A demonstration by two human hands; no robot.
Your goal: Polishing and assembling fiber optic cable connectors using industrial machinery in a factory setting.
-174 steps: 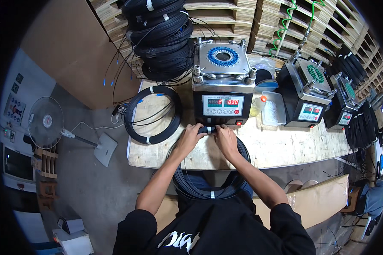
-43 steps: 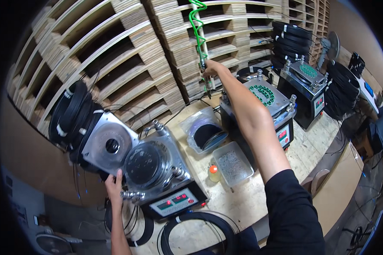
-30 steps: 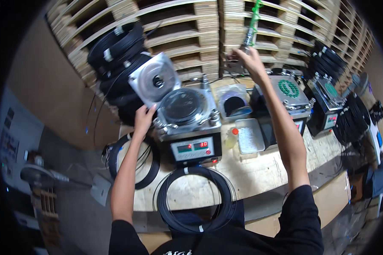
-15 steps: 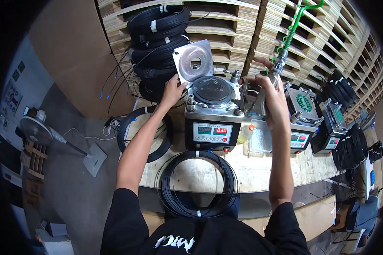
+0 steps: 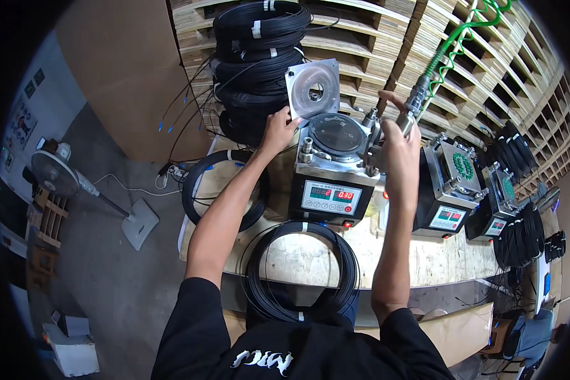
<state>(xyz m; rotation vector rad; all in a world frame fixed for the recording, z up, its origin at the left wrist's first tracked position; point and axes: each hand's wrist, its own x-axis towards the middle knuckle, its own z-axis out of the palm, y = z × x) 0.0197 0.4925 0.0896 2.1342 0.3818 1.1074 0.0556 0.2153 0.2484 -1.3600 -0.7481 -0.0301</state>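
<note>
The machine (image 5: 332, 177) sits on the wooden bench (image 5: 424, 259), just in front of the person. Its square metal lid (image 5: 311, 88) is tipped up and open — the round plate (image 5: 337, 134) inside looks bare, so it seems nothing is loaded yet. A black cable coil (image 5: 301, 269) lies on the bench in front, not put in.

The left hand (image 5: 278, 130) reaches up with a long arm and holds the lid's edge. The right hand (image 5: 400, 149) is raised and wrapped around an air gun (image 5: 413, 104) on a green curly hose (image 5: 453, 41) — it points down at the machine.
</note>
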